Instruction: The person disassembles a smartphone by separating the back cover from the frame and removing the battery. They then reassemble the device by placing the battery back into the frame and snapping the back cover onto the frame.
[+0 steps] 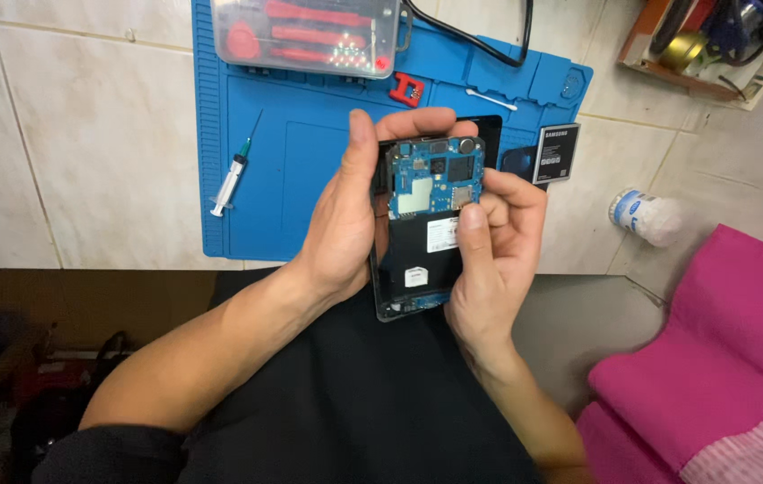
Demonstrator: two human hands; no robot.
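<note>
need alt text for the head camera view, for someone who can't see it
Two hands, left hand and right hand, hold an opened phone with its blue circuit board exposed, above a blue repair mat carrying a syringe and screwdriver case.

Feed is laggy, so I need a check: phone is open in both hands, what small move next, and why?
Probably lift the blue board with the right thumb. It sits exposed in the phone, the left hand bracing that side, and the battery lies on the mat.
</note>
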